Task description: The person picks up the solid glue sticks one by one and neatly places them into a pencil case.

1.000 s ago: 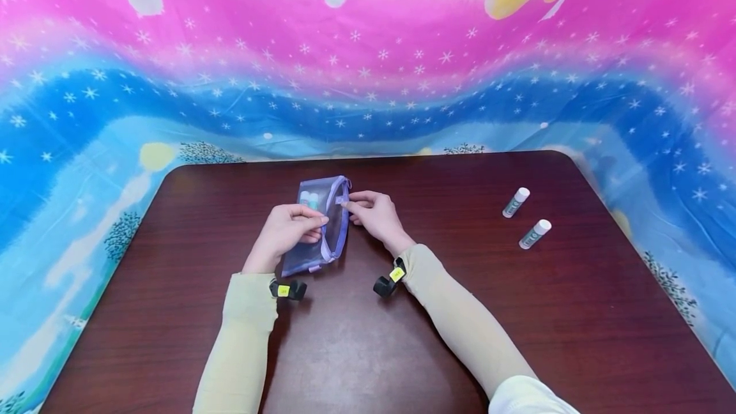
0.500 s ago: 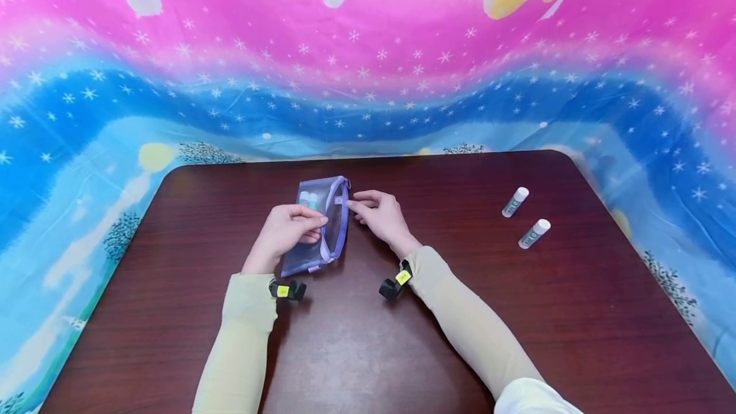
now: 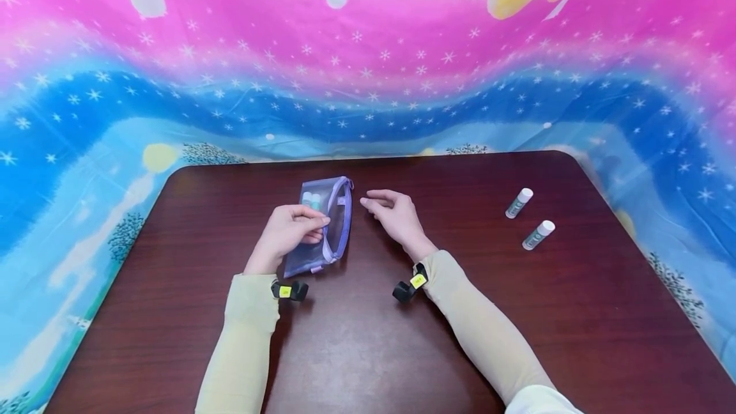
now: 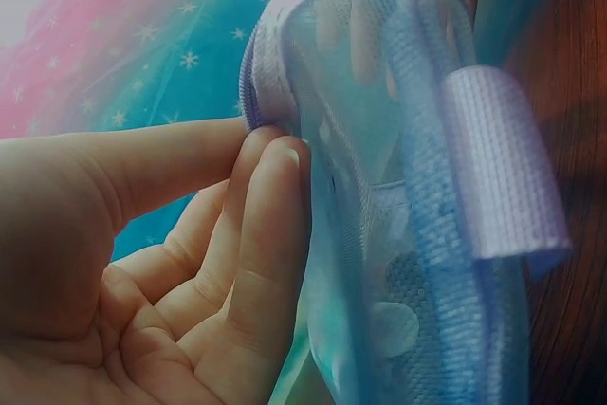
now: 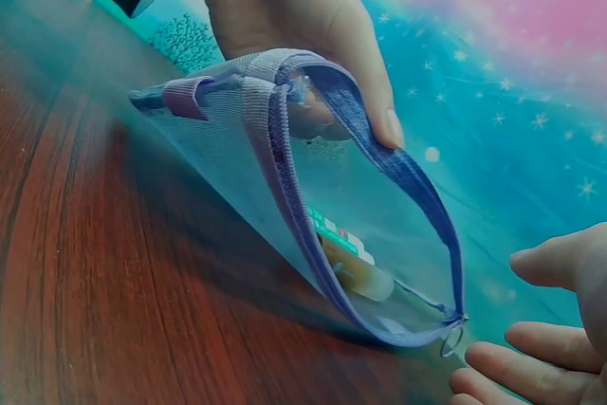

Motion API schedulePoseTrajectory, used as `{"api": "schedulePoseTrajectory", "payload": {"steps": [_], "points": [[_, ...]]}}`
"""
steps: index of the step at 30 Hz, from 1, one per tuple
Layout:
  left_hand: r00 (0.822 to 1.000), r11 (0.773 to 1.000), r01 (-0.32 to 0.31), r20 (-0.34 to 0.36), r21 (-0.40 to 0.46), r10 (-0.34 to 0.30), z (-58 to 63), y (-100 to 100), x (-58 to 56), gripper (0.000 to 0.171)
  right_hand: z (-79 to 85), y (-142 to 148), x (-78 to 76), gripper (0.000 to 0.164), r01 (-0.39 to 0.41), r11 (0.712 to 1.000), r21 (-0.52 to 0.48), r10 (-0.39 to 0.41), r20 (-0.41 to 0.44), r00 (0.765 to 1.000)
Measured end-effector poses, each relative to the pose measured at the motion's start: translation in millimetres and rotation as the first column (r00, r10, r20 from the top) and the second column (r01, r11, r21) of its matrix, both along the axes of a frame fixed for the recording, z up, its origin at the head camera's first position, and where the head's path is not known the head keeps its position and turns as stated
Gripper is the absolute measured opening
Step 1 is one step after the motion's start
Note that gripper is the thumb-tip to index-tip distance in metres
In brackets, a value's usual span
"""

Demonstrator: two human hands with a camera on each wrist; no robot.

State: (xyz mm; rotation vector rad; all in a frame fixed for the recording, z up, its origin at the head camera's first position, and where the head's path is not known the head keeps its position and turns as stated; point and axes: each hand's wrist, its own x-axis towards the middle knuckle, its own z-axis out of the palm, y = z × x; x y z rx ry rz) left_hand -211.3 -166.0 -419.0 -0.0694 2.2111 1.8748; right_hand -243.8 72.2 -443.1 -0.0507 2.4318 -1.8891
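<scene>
A purple mesh zipper pouch (image 3: 305, 259) lies tilted with its mouth unzipped and facing right. My left hand (image 3: 290, 230) pinches the near rim of that mouth between thumb and fingers, seen closely in the left wrist view. Inside the pouch, glue sticks (image 5: 353, 267) with white caps show through the mesh. My right hand (image 3: 397, 214) hovers just right of the mouth, apart from it, fingers loosely extended and holding nothing. In the right wrist view a zipper pull ring (image 5: 452, 340) hangs by those fingertips.
Two white-capped glue sticks stand on the right of the table: one farther back (image 3: 519, 203), the other nearer (image 3: 538, 235). A dark red-brown wooden table (image 3: 368, 344) carries everything. A colourful cloth backdrop (image 3: 368, 82) rises behind its far edge.
My right hand has let go of the pouch's far rim and drawn back to the right. My left hand keeps its pinch, and the pouch stays in place.
</scene>
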Motion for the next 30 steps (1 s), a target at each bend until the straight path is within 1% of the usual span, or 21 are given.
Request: {"api": "schedulePoseTrajectory", "payload": {"steps": [5,11,15,19,23,30], "points": [[1.000,1.000,-0.002,-0.003,0.005,0.002,-0.7,0,-0.2,0.027,5.2,8,2.9,0.045,-0.001,1.000,-0.009,0.001,0.000,1.000],[1.000,1.000,-0.002,-0.002,0.009,0.002,-1.5,0,0.1,0.026,8.9,17,4.8,0.044,0.011,1.000,0.024,-0.010,-0.023,1.000],[1.000,1.000,-0.002,-0.005,0.004,0.002,-1.9,1,0.0,0.026,10.0,22,6.0,0.043,0.014,0.999,0.034,-0.013,-0.034,0.999],[1.000,1.000,0.003,-0.002,0.000,-0.003,-3.3,1,-0.8,0.026,10.6,26,7.5,0.046,0.005,1.000,0.027,-0.004,-0.031,1.000],[1.000,1.000,0.006,-0.005,0.009,-0.006,-4.6,0,-1.4,0.027,11.1,31,9.0,0.044,0.001,1.000,0.031,0.000,-0.035,0.999],[1.000,1.000,0.006,-0.009,0.009,-0.006,-2.2,1,-0.5,0.026,10.0,40,9.7,0.042,0.001,1.000,0.024,0.000,-0.049,0.999]]}}
